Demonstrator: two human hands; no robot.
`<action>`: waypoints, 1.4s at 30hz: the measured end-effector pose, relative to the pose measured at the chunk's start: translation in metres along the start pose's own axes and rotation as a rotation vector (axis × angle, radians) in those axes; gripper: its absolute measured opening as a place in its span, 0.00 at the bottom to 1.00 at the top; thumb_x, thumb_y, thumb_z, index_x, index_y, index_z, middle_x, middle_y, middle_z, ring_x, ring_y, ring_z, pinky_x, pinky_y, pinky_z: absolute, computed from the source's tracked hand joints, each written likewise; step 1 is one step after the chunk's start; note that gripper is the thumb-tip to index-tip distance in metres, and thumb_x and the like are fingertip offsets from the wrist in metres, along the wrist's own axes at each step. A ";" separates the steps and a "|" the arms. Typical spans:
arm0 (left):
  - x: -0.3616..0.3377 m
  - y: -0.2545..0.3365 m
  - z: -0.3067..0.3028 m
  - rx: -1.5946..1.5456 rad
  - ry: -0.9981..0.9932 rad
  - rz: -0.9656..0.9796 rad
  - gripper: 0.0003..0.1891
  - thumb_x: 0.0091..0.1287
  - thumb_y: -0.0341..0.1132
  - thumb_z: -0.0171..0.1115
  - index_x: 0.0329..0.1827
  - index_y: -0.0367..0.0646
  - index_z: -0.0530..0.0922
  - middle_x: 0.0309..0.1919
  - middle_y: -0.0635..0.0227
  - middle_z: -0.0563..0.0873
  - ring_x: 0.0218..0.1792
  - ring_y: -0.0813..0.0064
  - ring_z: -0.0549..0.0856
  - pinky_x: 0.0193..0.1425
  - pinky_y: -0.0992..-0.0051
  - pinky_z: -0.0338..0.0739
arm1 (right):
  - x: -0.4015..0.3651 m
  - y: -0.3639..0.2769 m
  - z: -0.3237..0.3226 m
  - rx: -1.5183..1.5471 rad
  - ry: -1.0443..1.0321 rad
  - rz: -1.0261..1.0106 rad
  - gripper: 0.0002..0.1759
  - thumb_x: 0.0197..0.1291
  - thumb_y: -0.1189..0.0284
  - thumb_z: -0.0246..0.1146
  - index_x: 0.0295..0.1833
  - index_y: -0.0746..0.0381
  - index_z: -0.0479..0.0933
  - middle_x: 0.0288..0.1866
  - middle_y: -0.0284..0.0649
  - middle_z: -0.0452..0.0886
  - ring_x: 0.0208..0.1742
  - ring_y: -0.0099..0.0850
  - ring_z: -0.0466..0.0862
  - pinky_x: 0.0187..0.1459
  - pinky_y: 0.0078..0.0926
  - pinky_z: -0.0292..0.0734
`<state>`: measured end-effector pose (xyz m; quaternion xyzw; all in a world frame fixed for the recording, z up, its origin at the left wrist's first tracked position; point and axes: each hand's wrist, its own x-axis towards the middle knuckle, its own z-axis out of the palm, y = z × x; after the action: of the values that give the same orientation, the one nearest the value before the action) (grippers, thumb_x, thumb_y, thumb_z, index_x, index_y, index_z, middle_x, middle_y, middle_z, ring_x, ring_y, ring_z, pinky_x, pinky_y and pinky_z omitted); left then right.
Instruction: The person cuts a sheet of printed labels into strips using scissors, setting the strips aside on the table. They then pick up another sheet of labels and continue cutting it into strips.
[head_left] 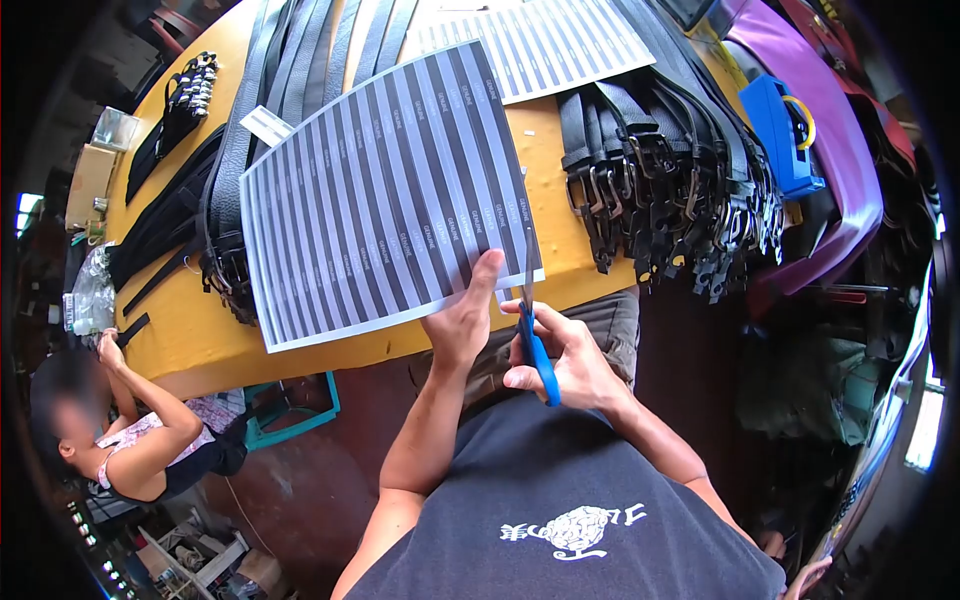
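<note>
My left hand (462, 318) grips a striped sheet (370, 200) by its lower right edge, thumb on top and fingers hidden beneath. Dark and light bands run along the sheet, printed with small "GENUINE LEATHER" lettering. In my right hand (582, 365) is a pair of scissors (541, 362) with blue handles, their blades pointing away from me. Those blades lie along the sheet's right edge, where a narrow strip meets them. The sheet is held tilted over the front of the yellow table (400, 350).
Black belts with buckles (650, 170) are heaped right of the sheet, more belts (225, 190) to its left. Another striped sheet (560, 45) lies behind. A blue tape dispenser (780, 135) stands at right. Another person (150, 430) sits at the left table edge near a teal stool (290, 425).
</note>
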<state>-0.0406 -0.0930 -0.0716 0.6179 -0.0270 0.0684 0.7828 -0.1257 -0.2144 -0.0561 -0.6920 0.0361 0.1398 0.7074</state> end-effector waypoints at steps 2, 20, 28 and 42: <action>0.000 -0.001 0.001 -0.014 0.001 0.014 0.10 0.61 0.23 0.68 0.44 0.34 0.80 0.40 0.67 0.85 0.39 0.80 0.84 0.45 0.80 0.78 | 0.001 0.000 0.000 0.009 0.004 0.003 0.42 0.48 0.59 0.77 0.65 0.63 0.66 0.26 0.33 0.78 0.27 0.19 0.75 0.34 0.20 0.71; 0.002 0.002 0.002 -0.006 -0.027 0.097 0.10 0.60 0.23 0.69 0.43 0.32 0.79 0.37 0.67 0.84 0.36 0.80 0.83 0.42 0.80 0.78 | 0.004 -0.004 -0.001 0.051 -0.001 0.012 0.41 0.48 0.61 0.77 0.65 0.65 0.67 0.24 0.31 0.76 0.26 0.17 0.73 0.34 0.19 0.70; 0.002 0.001 0.002 -0.008 -0.022 0.090 0.10 0.61 0.24 0.69 0.43 0.32 0.79 0.37 0.67 0.84 0.36 0.79 0.83 0.42 0.79 0.78 | 0.004 -0.005 -0.002 0.045 0.004 0.014 0.41 0.47 0.62 0.77 0.64 0.64 0.67 0.24 0.30 0.74 0.26 0.17 0.72 0.33 0.19 0.70; 0.004 0.004 0.005 -0.012 -0.020 0.110 0.10 0.60 0.24 0.69 0.43 0.32 0.78 0.37 0.67 0.84 0.36 0.79 0.82 0.42 0.78 0.78 | 0.006 -0.002 -0.002 0.049 0.013 0.005 0.42 0.47 0.61 0.77 0.65 0.64 0.67 0.24 0.31 0.75 0.26 0.17 0.73 0.33 0.18 0.70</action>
<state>-0.0366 -0.0966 -0.0664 0.6113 -0.0692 0.1051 0.7814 -0.1194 -0.2154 -0.0554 -0.6751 0.0455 0.1361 0.7236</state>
